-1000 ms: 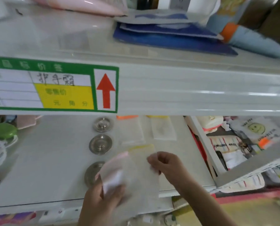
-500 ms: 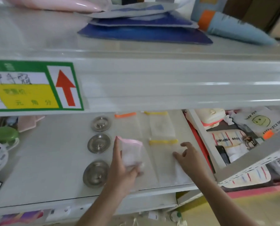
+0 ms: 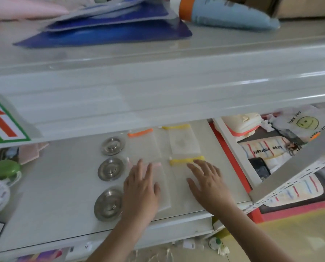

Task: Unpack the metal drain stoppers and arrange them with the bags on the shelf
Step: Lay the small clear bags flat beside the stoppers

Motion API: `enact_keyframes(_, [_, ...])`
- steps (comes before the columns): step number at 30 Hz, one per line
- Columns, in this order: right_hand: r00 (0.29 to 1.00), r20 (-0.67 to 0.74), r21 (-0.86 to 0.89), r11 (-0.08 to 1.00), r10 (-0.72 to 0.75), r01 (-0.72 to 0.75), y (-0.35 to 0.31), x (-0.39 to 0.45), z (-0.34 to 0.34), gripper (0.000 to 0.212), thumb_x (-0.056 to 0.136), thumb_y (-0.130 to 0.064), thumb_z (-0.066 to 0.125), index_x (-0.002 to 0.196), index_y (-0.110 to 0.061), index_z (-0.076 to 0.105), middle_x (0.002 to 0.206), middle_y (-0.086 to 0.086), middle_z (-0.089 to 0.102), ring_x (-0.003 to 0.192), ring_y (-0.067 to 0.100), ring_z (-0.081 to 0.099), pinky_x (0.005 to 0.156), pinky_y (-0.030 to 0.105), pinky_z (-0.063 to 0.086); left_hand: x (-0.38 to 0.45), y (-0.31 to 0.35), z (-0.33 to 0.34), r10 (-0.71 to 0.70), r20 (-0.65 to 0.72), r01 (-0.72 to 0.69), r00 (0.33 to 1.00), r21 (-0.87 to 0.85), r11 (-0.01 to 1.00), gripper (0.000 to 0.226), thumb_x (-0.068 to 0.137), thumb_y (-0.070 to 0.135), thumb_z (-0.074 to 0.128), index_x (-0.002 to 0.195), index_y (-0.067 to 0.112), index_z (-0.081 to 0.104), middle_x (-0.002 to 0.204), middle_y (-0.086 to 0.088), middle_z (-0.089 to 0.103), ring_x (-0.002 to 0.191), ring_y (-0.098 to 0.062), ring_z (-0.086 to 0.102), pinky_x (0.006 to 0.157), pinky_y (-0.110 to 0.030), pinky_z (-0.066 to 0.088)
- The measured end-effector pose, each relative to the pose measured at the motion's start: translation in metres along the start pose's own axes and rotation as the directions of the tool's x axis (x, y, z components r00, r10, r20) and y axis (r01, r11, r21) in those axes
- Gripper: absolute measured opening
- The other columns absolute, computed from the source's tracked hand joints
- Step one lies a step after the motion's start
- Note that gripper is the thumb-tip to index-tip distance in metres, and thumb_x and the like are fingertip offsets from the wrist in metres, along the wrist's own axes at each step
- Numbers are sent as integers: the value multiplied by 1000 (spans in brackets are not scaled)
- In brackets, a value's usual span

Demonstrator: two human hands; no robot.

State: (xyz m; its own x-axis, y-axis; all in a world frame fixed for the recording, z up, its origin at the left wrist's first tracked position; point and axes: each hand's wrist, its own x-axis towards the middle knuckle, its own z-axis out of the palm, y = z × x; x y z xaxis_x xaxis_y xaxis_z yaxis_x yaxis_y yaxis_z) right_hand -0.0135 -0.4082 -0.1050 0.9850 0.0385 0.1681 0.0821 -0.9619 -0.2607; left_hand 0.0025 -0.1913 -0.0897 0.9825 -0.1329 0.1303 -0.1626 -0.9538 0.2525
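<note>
Head view. Three stoppers sit bare in a column at centre-left of the frame on the shelf (image 3: pixel 44 186): far stopper (image 3: pixel 112 145), middle stopper (image 3: pixel 111 169), near stopper (image 3: pixel 108 203). They are unpacked and well spaced, which reads as a display row.

Right of them the emptied bags lie flat in a two-by-two grid: orange-zip bag (image 3: pixel 143 144) and far yellow-zip bag (image 3: pixel 183 140) behind, pink-zip bag (image 3: pixel 161 184) and near yellow-zip bag (image 3: pixel 188 173) in front. Laying them beside the stoppers seems meant to pair each row.

Your left hand (image 3: pixel 140 191) lies palm down on the pink-zip bag, fingers spread and straight, gripping nothing; its edge is just beside the near stopper. Your right hand (image 3: pixel 208 182) does likewise on the near yellow-zip bag, fingertips at the zip strip, also gripping nothing. Both forearms come in from the bottom of the frame. My read: you are pressing the bags flat and square.
</note>
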Motion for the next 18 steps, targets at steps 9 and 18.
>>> enact_keyframes(9, [986, 166, -52, 999, 9, 0, -7, -4, 27, 60, 101, -53, 19, 156, -28, 19, 166, 7, 11, 152, 23, -1, 120, 43, -6, -5, -10, 33, 176, 223, -201, 959, 96, 975, 68, 97, 51, 29, 158, 20, 33, 161, -12, 40, 146, -37, 39, 113, -51, 36])
enact_keyframes(18, [991, 76, 46, 993, 107, -111, -2, 50, -2, 61, 101, -51, 22, 155, -21, 23, 162, 16, 23, 150, 31, 16, 121, 50, 13, 66, -16, 9, -88, 240, 93, 967, -12, 996, 70, 102, 52, 30, 161, 16, 14, 169, -20, 12, 153, -40, 18, 121, -48, 20])
